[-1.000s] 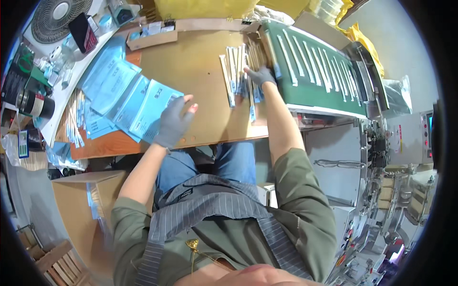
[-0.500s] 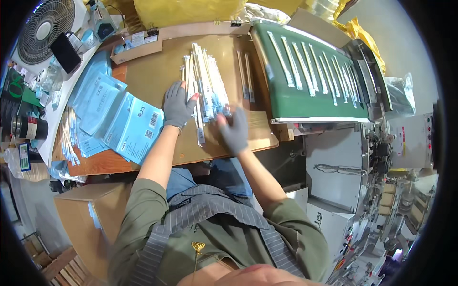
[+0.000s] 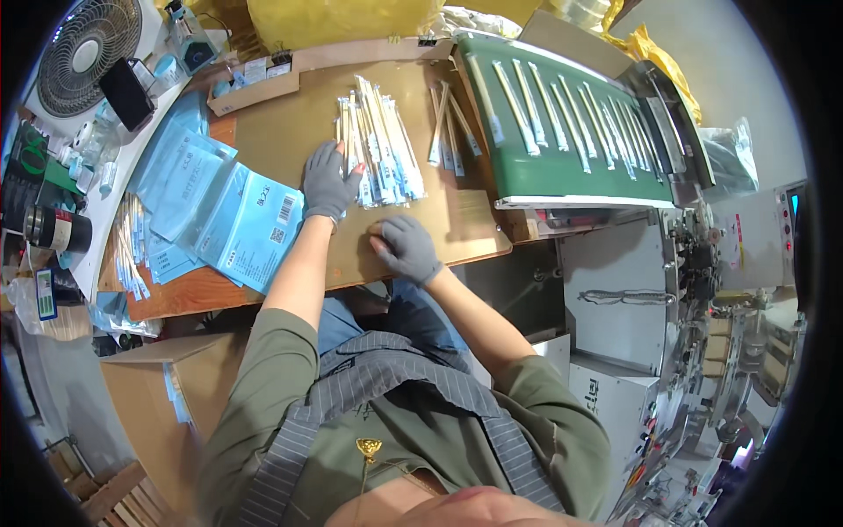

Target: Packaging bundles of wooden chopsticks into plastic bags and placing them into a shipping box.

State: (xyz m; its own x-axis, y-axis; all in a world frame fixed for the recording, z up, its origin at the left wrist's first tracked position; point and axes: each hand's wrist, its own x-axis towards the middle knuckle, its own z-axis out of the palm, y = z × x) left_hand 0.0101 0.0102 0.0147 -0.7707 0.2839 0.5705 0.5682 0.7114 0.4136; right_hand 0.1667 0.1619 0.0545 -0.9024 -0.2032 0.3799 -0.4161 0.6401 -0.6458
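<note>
A pile of wrapped chopsticks (image 3: 378, 145), pale sticks in clear sleeves with blue-printed ends, lies on the brown board (image 3: 281, 132). My left hand (image 3: 329, 183), in a grey glove with bare fingertips, rests against the pile's left side, fingers stretched out and thumb apart. Just below the pile's near end is my right hand (image 3: 407, 248), gloved alike. Its fingers are curled in over the board, and nothing shows in them. Several more wrapped chopsticks (image 3: 450, 132) lie crossed to the right of the pile.
At the right, a green conveyor belt (image 3: 527, 180) carries a row of wrapped chopsticks. Flat blue printed bags (image 3: 250, 228) overlap at the left, beside more chopsticks (image 3: 127, 241). Behind stands an open cardboard tray (image 3: 255, 92); a fan (image 3: 88, 57) is far left.
My right hand has drawn back from the pile toward me, its fingers curling. The pile's near ends lie more even, and more chopsticks lie to its right. Chopsticks on the belt have shifted left.
</note>
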